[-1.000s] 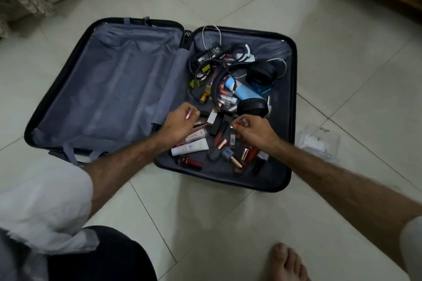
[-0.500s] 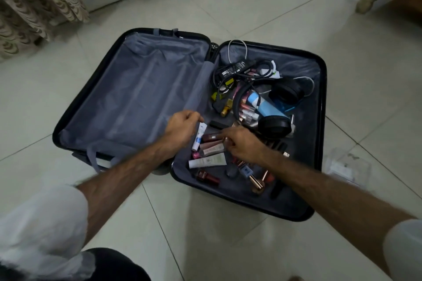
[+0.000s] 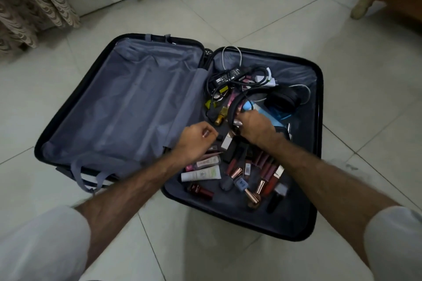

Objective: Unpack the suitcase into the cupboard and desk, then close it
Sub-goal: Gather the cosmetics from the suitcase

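Both forearms reach forward and down from white sleeves into the open suitcase (image 3: 318,121), which lies flat on the tiled floor (image 3: 262,18). The left hand (image 3: 195,138) hovers at the hinge line, knuckles up, its fingers curled in a closed grip that pinches a small pinkish item (image 3: 206,133) against the thumb; what the item is cannot be told. The right hand (image 3: 255,126) lies farther in, palm down, fingers curled over the black band of the headphones (image 3: 280,99), with a small silvery thing (image 3: 237,123) showing at the fingertips; whether this grip is clamped on the band or only resting against it cannot be told. The left half of the case shows only its grey lining (image 3: 137,102) and loose straps. The right half holds the load: a black charger (image 3: 228,76) with tangled cables at the far end, a blue tube (image 3: 267,113) just beyond the right hand, and nearer the person a scatter of lipsticks (image 3: 265,171) and a white tube (image 3: 201,174) lying flat beneath the two wrists. Patterned curtains (image 3: 45,7) hang beyond the case, and a wooden furniture leg (image 3: 362,8) stands at the far right.
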